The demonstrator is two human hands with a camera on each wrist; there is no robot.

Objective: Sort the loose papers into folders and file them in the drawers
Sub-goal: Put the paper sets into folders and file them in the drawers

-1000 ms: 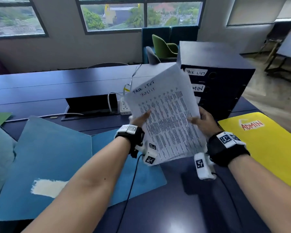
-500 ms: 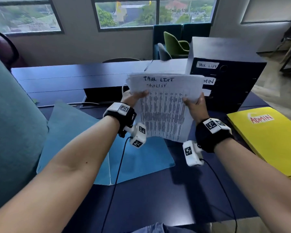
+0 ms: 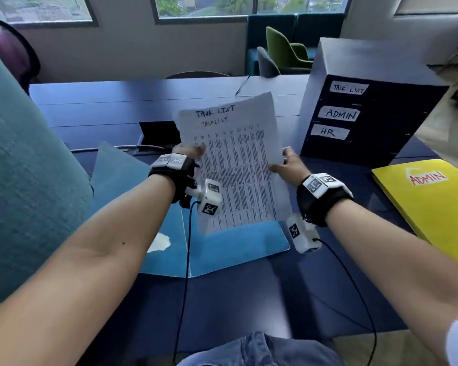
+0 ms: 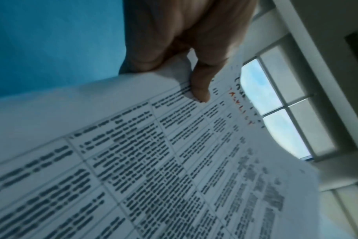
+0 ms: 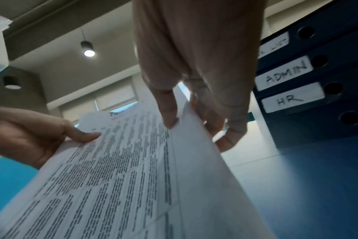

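The fingers (image 4: 200, 90) of the left hand (image 3: 188, 151) are pinched on the left edge of the paper stack (image 3: 236, 165), thumb on the printed face. The right edge is gripped likewise by the right hand (image 3: 288, 165), thumb on top and the other fingers curled behind, as the right wrist view shows.

Compared with 0.5 s ago, the stack has been lowered and tilted, so that its near edge now hangs just above the right leaf of the open blue folder (image 3: 238, 247) on the counter (image 3: 222, 307). Whether paper and folder touch cannot be told. The handwritten heading "TASK LIST" is legible at the far end of the top sheet.

This is judged to be the insertion step: the stack is being brought down for laying in the blue folder. The drawer unit (image 3: 368, 114), labelled TASK LIST, ADMIN and HR, stands to the far right with all drawers shut. A yellow folder (image 3: 434, 207) marked ADMIN lies to the right. Filing is therefore not yet begun for this stack.
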